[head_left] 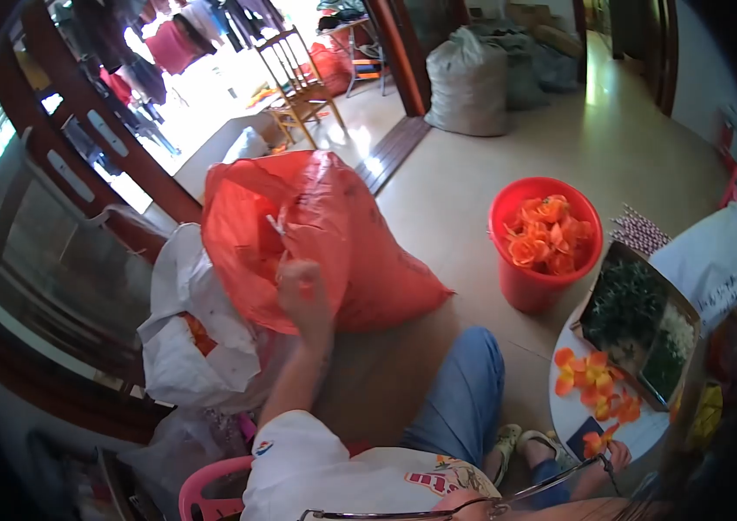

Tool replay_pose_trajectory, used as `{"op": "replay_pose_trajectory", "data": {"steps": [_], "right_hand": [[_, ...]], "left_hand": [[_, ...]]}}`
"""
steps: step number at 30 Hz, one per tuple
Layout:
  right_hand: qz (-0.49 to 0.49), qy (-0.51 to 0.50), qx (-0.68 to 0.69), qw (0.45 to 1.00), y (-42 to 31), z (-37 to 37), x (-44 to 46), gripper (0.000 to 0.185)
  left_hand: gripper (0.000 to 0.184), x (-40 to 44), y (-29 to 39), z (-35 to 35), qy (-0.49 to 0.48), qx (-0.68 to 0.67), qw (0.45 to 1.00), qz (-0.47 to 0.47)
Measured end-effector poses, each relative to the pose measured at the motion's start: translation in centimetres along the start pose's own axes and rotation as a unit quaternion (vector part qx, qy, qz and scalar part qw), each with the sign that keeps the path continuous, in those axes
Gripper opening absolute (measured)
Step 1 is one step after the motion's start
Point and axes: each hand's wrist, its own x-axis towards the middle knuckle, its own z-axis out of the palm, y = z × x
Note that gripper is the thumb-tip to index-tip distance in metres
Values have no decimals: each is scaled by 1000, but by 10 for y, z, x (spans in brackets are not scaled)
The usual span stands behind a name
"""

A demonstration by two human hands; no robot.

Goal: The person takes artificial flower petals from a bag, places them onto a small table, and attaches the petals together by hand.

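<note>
My left hand [303,291] is raised at the mouth of a large red woven sack [368,252], its fingers curled closed. What those fingers hold, if anything, I cannot make out. A white tie or strip [276,226] shows on the sack just above them. Low on the right, my right hand [618,458] is closed around the lower end of a spray of orange artificial flowers [596,375]. Its blooms extend up over the edge of a white round table [564,404].
A red bucket [532,286] full of orange artificial roses [546,234] stands on the floor. On the table sits a box [625,300] of green artificial foliage. White sacks [199,347] lean left of the red one. A bulging white sack [467,82] and a wooden chair [299,87] stand farther back.
</note>
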Motion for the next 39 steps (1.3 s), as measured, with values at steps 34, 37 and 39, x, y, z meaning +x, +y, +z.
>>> {"op": "replay_pose_trajectory", "data": {"steps": [34,37,39], "right_hand": [[67,-13,45,997,18,17,-3,17],[71,-13,58,996,29,23,-6,16],[61,-13,69,996,33,24,-6,16]], "left_hand": [[17,57,-260,-52,-384,87,863,-316],[24,51,-230,-42,-548,283,766,-179],[26,47,-225,-35,-617,355,693,-112]]}}
